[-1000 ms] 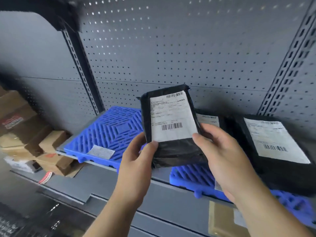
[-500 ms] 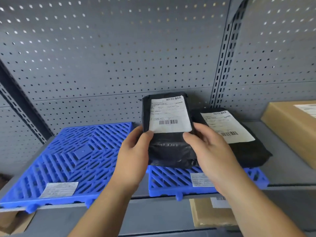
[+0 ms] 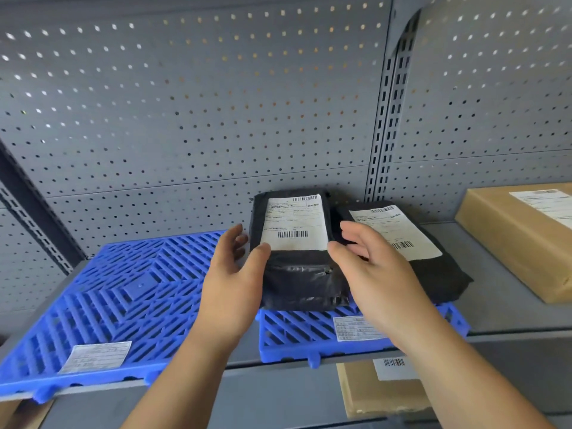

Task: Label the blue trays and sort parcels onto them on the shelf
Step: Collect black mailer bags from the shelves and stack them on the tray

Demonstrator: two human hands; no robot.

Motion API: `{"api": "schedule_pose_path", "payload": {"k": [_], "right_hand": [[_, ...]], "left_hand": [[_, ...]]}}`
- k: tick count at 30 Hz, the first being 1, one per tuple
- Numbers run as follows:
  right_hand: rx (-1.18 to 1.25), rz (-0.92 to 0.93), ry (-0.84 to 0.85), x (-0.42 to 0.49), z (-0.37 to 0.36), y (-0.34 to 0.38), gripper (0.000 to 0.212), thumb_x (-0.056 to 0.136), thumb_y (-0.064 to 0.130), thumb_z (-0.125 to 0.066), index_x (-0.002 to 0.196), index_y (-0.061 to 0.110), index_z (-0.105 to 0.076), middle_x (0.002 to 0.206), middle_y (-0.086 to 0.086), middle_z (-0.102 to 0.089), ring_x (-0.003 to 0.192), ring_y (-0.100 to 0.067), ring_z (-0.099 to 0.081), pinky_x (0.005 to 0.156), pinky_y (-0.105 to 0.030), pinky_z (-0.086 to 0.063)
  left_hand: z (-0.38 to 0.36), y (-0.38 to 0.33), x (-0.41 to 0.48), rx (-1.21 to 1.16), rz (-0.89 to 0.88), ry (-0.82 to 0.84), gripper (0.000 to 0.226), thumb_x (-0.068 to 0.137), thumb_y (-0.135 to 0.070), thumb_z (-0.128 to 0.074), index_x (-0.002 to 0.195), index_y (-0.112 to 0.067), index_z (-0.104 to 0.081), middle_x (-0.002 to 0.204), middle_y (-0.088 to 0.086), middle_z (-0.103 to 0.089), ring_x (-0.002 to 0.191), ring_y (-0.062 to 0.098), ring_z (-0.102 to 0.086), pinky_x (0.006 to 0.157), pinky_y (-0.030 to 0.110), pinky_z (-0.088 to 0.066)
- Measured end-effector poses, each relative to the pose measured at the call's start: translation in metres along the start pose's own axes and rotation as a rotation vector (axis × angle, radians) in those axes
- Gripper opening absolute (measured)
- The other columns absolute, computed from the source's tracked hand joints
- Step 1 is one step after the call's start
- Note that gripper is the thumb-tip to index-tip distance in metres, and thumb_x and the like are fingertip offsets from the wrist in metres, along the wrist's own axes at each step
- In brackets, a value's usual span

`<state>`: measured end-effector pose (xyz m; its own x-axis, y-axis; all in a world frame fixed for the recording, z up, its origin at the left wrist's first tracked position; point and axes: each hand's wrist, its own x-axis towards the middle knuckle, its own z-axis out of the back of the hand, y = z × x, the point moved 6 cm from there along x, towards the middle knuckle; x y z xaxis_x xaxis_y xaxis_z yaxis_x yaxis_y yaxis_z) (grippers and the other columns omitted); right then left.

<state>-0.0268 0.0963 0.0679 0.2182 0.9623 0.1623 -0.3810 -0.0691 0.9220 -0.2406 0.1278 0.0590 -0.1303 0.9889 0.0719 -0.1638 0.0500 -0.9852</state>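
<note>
Grey shelf [image 3: 501, 314] carried the right blue tray [image 3: 294, 337], where the black parcel [image 3: 298, 281] lay long axis near-to-far between left hand [image 3: 232, 283] and right hand [image 3: 379, 280], both loose-fingered, grasping nothing.

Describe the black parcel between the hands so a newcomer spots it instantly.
On the grey pegboard shelf, find the right-hand blue tray, the one carrying two black parcels. The target parcel is the left one, between the left hand and right hand; its neighbour lies angled, partly behind the right hand.
</note>
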Motion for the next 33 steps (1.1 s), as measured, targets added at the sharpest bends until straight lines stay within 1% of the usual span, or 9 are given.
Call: {"api": "schedule_pose_path", "payload": {"k": [3,7,11,15,17,21,25,30,33], "right_hand": [[-0.024,0.03,-0.03,-0.001,0.002,0.006,0.048,0.094,0.052,-0.056,0.14,0.046,-0.047,0.138,0.029,-0.051,0.12,0.013,-0.047,0.085,-0.014,-0.038],[-0.089,0.052,-0.092,-0.008,0.0,0.015,0.049,0.093,0.051,-0.056,0.14,0.044,-0.047,0.139,0.027,-0.05,0.122,0.007,-0.048,0.087,-0.015,-0.038],[-0.171,0.056,-0.174,-0.024,-0.005,0.026,0.05,0.094,0.05,-0.056,0.142,0.043,-0.046,0.142,0.024,-0.048,0.128,0.0,-0.046,0.104,-0.029,-0.041],[-0.236,0.05,-0.244,-0.046,-0.011,0.035,0.05,0.093,0.049,-0.055,0.142,0.042,-0.046,0.143,0.022,-0.046,0.136,-0.005,-0.041,0.113,-0.037,-0.037],[-0.296,0.063,-0.287,-0.058,-0.01,0.039,0.05,0.092,0.049,-0.053,0.141,0.042,-0.048,0.143,0.021,-0.048,0.137,-0.006,-0.039,0.113,-0.036,-0.037],[-0.421,0.051,-0.391,-0.083,0.001,0.035,0.051,0.092,0.045,-0.056,0.142,0.039,-0.047,0.141,0.021,-0.047,0.134,-0.005,-0.036,0.1,-0.023,-0.029],[-0.502,0.016,-0.483,-0.115,0.021,0.026,0.058,0.09,0.039,-0.063,0.144,0.035,-0.043,0.141,0.015,-0.048,0.13,-0.007,-0.039,0.098,-0.024,-0.031],[-0.567,-0.052,-0.59,-0.157,0.063,0.01,0.062,0.089,0.039,-0.062,0.147,0.036,-0.04,0.145,0.013,-0.046,0.133,-0.007,-0.035,0.1,-0.025,-0.029],[-0.603,-0.092,-0.653,-0.185,0.096,0.002,0.062,0.09,0.038,-0.064,0.147,0.034,-0.039,0.147,0.011,-0.046,0.136,-0.013,-0.037,0.104,-0.032,-0.036]], "left_hand": [[0.003,-0.008,-0.001,0.111,-0.111,-0.013,0.063,0.088,-0.052,-0.064,0.147,-0.041,-0.044,0.133,-0.028,-0.053,0.129,0.0,-0.051,0.111,0.042,-0.045],[0.007,-0.02,-0.006,0.226,-0.229,0.018,0.066,0.083,-0.061,-0.059,0.145,-0.045,-0.042,0.121,-0.044,-0.045,0.134,-0.001,-0.042,0.113,0.041,-0.042],[0.015,-0.026,-0.012,0.285,-0.36,0.05,0.058,0.091,-0.053,-0.061,0.145,-0.04,-0.044,0.136,-0.024,-0.045,0.137,-0.001,-0.036,0.115,0.039,-0.039],[0.018,-0.038,-0.026,0.353,-0.537,0.101,0.056,0.088,-0.05,-0.058,0.141,-0.036,-0.049,0.141,-0.021,-0.042,0.131,-0.014,-0.029,0.112,0.026,-0.032],[0.016,-0.043,-0.034,0.397,-0.602,0.125,0.055,0.088,-0.05,-0.057,0.14,-0.033,-0.05,0.142,-0.016,-0.044,0.133,-0.001,-0.034,0.115,0.033,-0.033],[0.002,-0.044,-0.052,0.52,-0.725,0.157,0.054,0.091,-0.047,-0.057,0.139,-0.024,-0.055,0.14,-0.004,-0.051,0.131,0.021,-0.044,0.113,0.041,-0.035],[-0.022,-0.038,-0.073,0.532,-0.772,0.256,0.052,0.089,-0.042,-0.057,0.137,-0.021,-0.058,0.135,-0.001,-0.056,0.127,0.024,-0.047,0.109,0.04,-0.038],[-0.063,-0.042,-0.105,0.485,-0.802,0.384,0.052,0.088,-0.039,-0.055,0.136,-0.02,-0.059,0.136,-0.001,-0.056,0.128,0.023,-0.047,0.107,0.046,-0.042],[-0.094,-0.047,-0.134,0.47,-0.843,0.446,0.05,0.088,-0.035,-0.058,0.134,-0.018,-0.061,0.134,-0.001,-0.057,0.125,0.025,-0.048,0.105,0.046,-0.042]]}}
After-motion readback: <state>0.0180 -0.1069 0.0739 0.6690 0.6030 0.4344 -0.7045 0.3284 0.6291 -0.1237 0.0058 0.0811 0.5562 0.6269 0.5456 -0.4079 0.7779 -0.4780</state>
